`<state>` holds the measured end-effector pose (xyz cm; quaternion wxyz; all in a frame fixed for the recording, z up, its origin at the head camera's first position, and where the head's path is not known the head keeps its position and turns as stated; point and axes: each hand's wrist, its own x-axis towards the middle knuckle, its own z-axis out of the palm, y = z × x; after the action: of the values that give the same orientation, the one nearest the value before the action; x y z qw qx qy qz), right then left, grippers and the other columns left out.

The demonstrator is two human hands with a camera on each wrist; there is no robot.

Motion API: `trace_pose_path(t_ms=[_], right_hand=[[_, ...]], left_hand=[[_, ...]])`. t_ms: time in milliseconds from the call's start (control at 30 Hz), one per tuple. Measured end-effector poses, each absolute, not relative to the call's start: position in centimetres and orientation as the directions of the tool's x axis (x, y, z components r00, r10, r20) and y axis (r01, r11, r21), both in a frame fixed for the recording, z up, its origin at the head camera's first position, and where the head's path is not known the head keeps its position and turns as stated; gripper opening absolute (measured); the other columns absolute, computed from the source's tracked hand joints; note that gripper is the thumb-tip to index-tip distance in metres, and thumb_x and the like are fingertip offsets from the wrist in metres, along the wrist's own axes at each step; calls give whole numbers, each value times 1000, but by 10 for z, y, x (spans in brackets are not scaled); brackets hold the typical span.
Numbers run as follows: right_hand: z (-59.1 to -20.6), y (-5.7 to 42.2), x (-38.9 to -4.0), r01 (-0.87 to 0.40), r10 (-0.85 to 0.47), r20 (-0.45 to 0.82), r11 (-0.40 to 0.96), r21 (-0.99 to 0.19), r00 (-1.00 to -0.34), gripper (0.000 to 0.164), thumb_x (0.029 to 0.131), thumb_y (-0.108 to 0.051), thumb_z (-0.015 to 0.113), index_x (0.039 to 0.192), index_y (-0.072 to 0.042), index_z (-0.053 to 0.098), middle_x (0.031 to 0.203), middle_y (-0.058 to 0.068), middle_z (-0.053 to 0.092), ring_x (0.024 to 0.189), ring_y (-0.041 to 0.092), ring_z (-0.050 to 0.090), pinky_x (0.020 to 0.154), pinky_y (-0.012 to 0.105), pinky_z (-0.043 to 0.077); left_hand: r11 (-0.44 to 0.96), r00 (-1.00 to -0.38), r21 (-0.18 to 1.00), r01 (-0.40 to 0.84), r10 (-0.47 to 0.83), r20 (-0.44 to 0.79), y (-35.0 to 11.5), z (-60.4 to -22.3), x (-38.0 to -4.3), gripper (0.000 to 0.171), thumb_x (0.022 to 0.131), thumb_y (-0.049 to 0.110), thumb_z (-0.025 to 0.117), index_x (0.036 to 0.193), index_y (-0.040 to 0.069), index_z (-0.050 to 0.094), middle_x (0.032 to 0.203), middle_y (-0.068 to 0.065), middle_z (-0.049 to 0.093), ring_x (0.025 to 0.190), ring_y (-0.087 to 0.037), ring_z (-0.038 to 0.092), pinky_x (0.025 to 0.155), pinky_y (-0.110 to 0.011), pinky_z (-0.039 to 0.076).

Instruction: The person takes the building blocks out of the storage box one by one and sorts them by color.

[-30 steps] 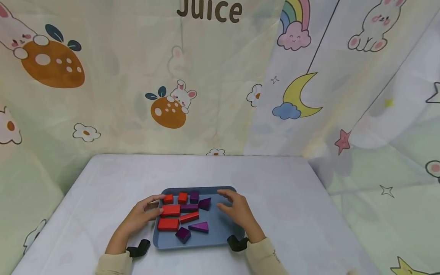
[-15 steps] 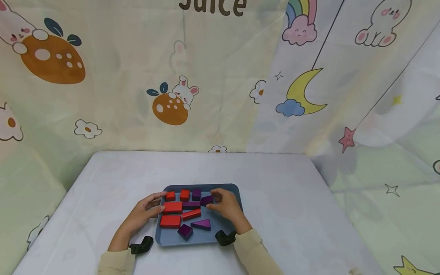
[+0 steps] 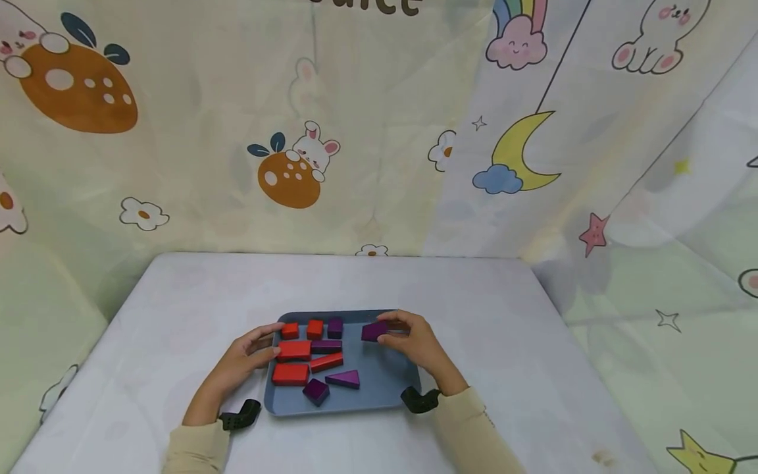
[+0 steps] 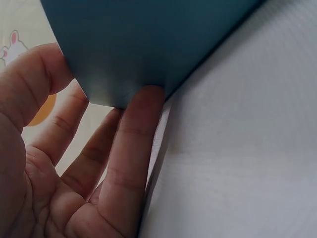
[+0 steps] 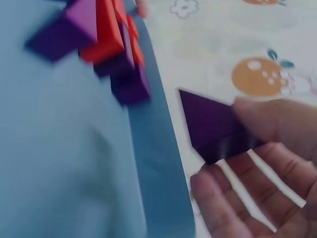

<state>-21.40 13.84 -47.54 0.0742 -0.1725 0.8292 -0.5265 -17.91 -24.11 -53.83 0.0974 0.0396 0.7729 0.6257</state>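
The tabletop (image 3: 503, 329) is backed by cartoon cloth (image 3: 391, 145). Five red blocks (image 3: 294, 351) and four purple blocks (image 3: 316, 392) are held by the tray (image 3: 385, 382), touched by the loose left hand (image 3: 239, 359); above it, another purple block (image 3: 372, 332) is pinched by the right hand (image 3: 419, 339).

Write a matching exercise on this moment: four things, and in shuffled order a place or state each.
1. blue rectangular tray
2. left hand
3. right hand
4. light purple triangular block

A. pinches a dark purple angular block
B. lies inside the tray
C. rests on the white table
D. touches the tray's left side

Pairs: 1-C, 2-D, 3-A, 4-B
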Motion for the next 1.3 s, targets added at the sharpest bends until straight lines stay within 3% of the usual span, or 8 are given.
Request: trace_pose_path(t_ms=[100, 267, 567, 967, 1067, 1167, 1300], right_hand=[[-472, 164, -219, -196, -375, 69, 314, -929, -924, 40, 101, -5, 76, 137, 8, 66, 139, 27, 66, 129, 44, 64, 95, 35, 60], [-472, 202, -232, -215, -351, 100, 304, -928, -931, 41, 102, -3, 74, 140, 9, 64, 142, 29, 63, 132, 45, 62, 98, 25, 56], [-484, 246, -254, -183, -336, 47, 387, -904, -941, 44, 104, -5, 72, 144, 10, 59, 142, 29, 63, 137, 50, 57, 102, 31, 56], [-507, 270, -264, -82, -297, -53, 424, -902, -954, 46, 103, -3, 73, 143, 12, 59, 140, 33, 63, 130, 48, 61, 92, 19, 51], [-510, 272, -265, -77, -291, -59, 436, -897, -955, 48, 103, -4, 73, 146, 11, 58, 142, 33, 62, 132, 49, 60, 96, 24, 52], [-509, 272, -264, -89, -286, -52, 459, -884, -957, 54, 103, -5, 73, 151, 10, 54, 150, 32, 57, 139, 51, 56, 107, 38, 53], [-498, 266, -258, -98, -242, -27, 489, -867, -970, 60, 102, -3, 74, 156, 8, 49, 161, 30, 47, 149, 51, 45, 117, 52, 44]], left_hand=[[210, -978, 975, -70, 178, -109, -240, -538, -180, 62, 105, 17, 72, 161, 2, 49, 164, -30, 44, 147, -49, 47, 94, -27, 57], [204, -976, 976, -77, 182, -115, -240, -537, -180, 62, 105, 17, 71, 161, 2, 48, 163, -31, 45, 146, -48, 48, 93, -26, 56], [199, -976, 977, -75, 189, -113, -243, -536, -180, 62, 106, 17, 70, 161, 1, 47, 162, -32, 45, 146, -49, 49, 92, -27, 57], [222, -975, 971, -84, 183, -127, -241, -538, -181, 63, 106, 18, 71, 162, 3, 47, 164, -30, 44, 147, -49, 48, 93, -27, 57], [217, -975, 973, -83, 186, -124, -241, -538, -181, 62, 106, 19, 71, 162, 3, 47, 164, -30, 44, 146, -49, 48, 93, -27, 57], [215, -974, 973, -78, 191, -121, -241, -538, -182, 62, 106, 19, 71, 162, 3, 47, 164, -30, 43, 147, -49, 48, 93, -26, 56], [216, -975, 973, -78, 189, -121, -242, -539, -182, 62, 106, 19, 70, 162, 3, 47, 164, -30, 43, 147, -48, 48, 93, -25, 56]])
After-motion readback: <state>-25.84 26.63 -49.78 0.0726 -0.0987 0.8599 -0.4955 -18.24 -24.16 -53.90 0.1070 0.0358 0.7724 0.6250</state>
